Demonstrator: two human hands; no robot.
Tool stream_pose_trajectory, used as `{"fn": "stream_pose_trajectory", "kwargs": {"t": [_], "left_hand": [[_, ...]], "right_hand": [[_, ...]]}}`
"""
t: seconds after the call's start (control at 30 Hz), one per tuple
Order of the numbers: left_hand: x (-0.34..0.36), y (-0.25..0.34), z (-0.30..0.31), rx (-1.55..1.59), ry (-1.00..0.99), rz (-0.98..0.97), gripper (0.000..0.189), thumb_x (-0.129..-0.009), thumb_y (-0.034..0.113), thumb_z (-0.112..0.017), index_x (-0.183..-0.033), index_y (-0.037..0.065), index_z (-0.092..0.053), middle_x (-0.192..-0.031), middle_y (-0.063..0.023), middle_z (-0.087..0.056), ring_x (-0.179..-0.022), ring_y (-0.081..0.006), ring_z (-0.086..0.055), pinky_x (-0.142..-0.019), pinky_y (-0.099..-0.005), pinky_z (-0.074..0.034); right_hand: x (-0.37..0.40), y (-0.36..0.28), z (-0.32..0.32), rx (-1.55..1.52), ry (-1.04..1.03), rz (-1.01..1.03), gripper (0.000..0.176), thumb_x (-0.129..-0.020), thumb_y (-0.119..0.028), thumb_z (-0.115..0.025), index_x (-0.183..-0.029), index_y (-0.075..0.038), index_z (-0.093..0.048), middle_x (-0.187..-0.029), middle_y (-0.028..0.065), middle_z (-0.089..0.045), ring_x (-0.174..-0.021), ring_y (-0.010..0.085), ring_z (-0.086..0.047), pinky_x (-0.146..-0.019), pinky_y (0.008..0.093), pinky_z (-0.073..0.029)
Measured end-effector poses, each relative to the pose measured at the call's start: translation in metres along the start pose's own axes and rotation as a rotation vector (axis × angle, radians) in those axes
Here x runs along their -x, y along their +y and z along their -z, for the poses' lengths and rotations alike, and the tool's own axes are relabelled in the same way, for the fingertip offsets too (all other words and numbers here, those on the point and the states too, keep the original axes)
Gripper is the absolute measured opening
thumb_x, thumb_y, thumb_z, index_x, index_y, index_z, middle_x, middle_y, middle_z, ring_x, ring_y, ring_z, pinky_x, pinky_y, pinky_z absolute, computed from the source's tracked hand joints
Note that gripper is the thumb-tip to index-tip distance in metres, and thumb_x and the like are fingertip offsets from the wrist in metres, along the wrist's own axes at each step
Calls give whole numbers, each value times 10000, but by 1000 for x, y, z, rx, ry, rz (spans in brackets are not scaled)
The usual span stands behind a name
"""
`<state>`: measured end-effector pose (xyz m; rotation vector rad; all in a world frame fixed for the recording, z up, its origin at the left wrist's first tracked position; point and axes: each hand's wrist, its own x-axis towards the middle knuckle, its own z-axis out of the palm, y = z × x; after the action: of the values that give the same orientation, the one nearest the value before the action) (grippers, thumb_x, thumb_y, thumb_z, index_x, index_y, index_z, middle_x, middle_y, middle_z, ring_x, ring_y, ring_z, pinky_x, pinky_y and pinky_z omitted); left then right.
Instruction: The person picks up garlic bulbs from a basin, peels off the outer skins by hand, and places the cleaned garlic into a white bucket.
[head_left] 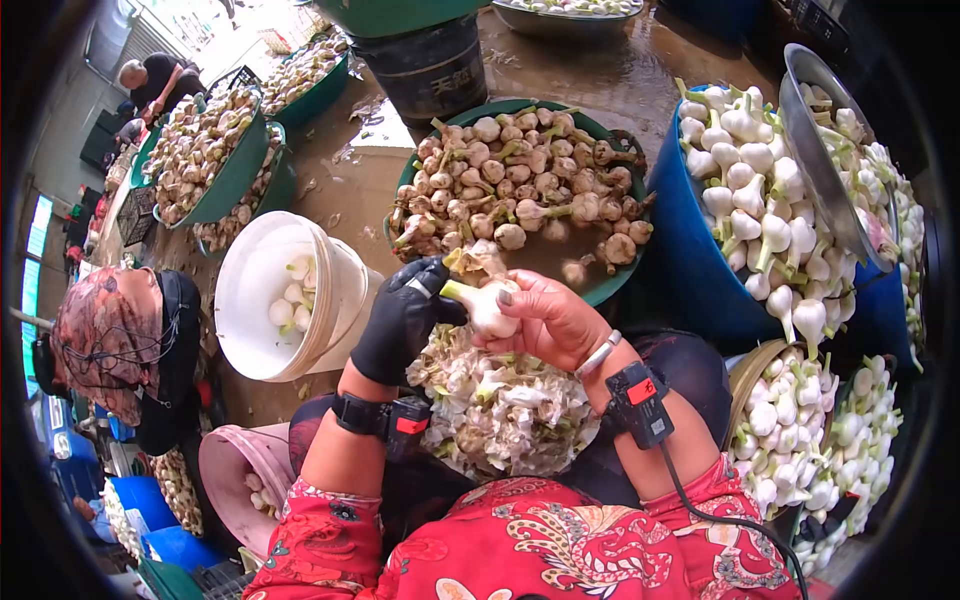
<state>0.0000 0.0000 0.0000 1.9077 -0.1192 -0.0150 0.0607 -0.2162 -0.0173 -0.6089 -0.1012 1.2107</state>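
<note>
A white garlic bulb (488, 309) with a green stem is held up in front of my body. My right hand (556, 318), bare, is closed around it with the thumb on its side. In a black glove, my left hand (408, 315) is closed at the stem end, and a small pale strip shows across its fingers. Loose brown skin (478, 260) hangs just above the bulb. Below both hands, a heap of peeled garlic skins (505, 410) fills my lap. Straight ahead, unpeeled garlic bulbs (500, 175) lie in a round green tub (628, 280).
On the left, a white bucket (235, 300) holds a few peeled bulbs, with a pink bucket (225, 455) nearer me. A blue tub (675, 250) heaped with clean garlic stands right. A person (125, 340) sits at left; another person (160, 85) bends farther back.
</note>
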Motion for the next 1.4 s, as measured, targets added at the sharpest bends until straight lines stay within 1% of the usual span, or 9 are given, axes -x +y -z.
{"fn": "stream_pose_trajectory", "kwargs": {"t": [0.2, 0.67, 0.83, 0.9, 0.97, 1.1, 1.27, 1.33, 1.4], "left_hand": [[-6, 22, -23, 745, 10, 265, 362, -855, 93, -605, -1188, -28, -537, -996, -82, -624, -873, -147, -608, -768, -285, -496], [-8, 30, -25, 626, 164, 294, 312, -876, 146, -600, -1145, -12, -576, -982, -56, -635, -848, -121, -597, -768, -268, -481], [-11, 14, -25, 615, 177, 262, 281, -886, 147, -596, -1117, -13, -598, -973, -48, -624, -828, -116, -592, -747, -253, -472], [-14, 15, -20, 346, 220, 107, 266, -876, 117, -597, -1108, -12, -606, -964, -64, -630, -823, -134, -600, -744, -267, -478], [-19, 19, -5, -481, 261, -284, 266, -827, 18, -604, -1092, -7, -623, -948, -130, -642, -842, -209, -628, -750, -306, -498], [-21, 12, -3, -488, 233, -404, 301, -804, -38, -586, -1101, -7, -614, -1010, -173, -637, -902, -251, -638, -769, -335, -508], [-16, 20, -13, -275, 192, -356, 257, -851, -6, -561, -1103, -11, -612, -1056, -133, -647, -944, -217, -626, -820, -350, -502], [-14, 31, -18, 633, 170, 195, 249, -871, 39, -570, -1112, -12, -610, -1075, -96, -644, -966, -176, -607, -851, -325, -488], [-15, 29, -23, 580, 160, 195, 260, -866, 48, -580, -1117, -13, -608, -1089, -90, -639, -965, -160, -600, -854, -313, -482]], "right_hand": [[2, -2, -9, 39, 203, 261, 542, -861, -226, -666, -1333, -107, -427, -1124, 86, -608, -911, 224, -654, -752, 345, -551], [-5, 5, -5, -176, 35, 210, 438, -936, -241, -556, -1313, -80, -400, -1142, 113, -594, -962, 291, -646, -807, 400, -556], [-15, 11, -17, 15, 408, 426, 237, -929, -150, -567, -1155, -77, -564, -1036, 68, -629, -833, 164, -629, -726, 296, -538], [-13, 10, -12, 252, 537, 548, 130, -899, -85, -573, -1014, -58, -629, -991, 79, -636, -805, 163, -613, -682, 294, -506], [3, 10, -16, 1255, 384, 886, 86, -862, -49, -589, -927, -22, -637, -919, 80, -627, -831, 196, -621, -672, 289, -493], [4, 29, -5, 1701, 222, 137, 160, -749, -103, -664, -896, -40, -670, -842, 174, -658, -768, 292, -641, -710, 360, -499], [14, -1, -12, 1268, 662, 536, 170, -701, -115, -701, -851, -43, -669, -775, 132, -634, -723, 239, -638, -688, 321, -515], [13, -5, -14, 1061, 715, 638, 190, -687, -72, -715, -871, -53, -670, -792, 90, -622, -708, 171, -627, -680, 278, -511], [6, -2, -11, 587, 521, 621, 217, -669, 2, -716, -870, -66, -669, -843, 16, -558, -718, 80, -569, -686, 220, -488]]}}
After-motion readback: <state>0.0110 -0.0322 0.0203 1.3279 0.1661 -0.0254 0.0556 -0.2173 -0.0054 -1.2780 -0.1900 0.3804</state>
